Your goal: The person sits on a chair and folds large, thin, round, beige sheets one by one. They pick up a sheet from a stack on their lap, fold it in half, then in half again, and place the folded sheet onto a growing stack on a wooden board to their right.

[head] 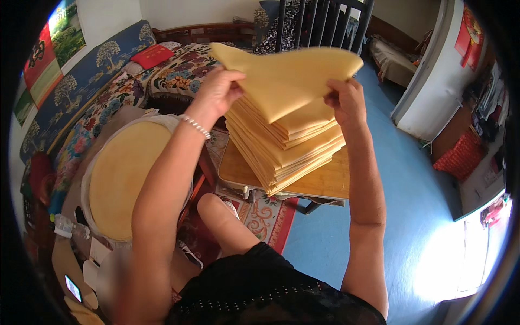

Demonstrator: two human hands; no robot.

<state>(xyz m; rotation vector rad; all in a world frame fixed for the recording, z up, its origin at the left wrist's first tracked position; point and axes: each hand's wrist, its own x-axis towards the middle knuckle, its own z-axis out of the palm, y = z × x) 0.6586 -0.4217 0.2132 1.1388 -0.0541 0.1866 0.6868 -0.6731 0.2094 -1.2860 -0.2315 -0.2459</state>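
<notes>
A thin yellow folded pancake sheet (292,79) is stretched between my two hands, its lower point hanging towards me. My left hand (223,91), with a pale bracelet at the wrist, pinches its left edge. At the right edge, my right hand (347,99) grips it between thumb and fingers. Directly beneath is a tall stack of similar folded sheets (280,162), its layers fanned slightly out of line. This stack rests on a small wooden table (313,180) and juts over the near edge. Whether the held sheet touches the stack is hard to tell.
Left of my arm lies a large round yellow pancake pile (126,174) on white wrapping. A plastic bottle (69,227) and a lit phone (73,288) are at lower left. A dark slatted chair (321,24) stands behind the stack. A patterned rug (264,223) borders the blue floor (406,183).
</notes>
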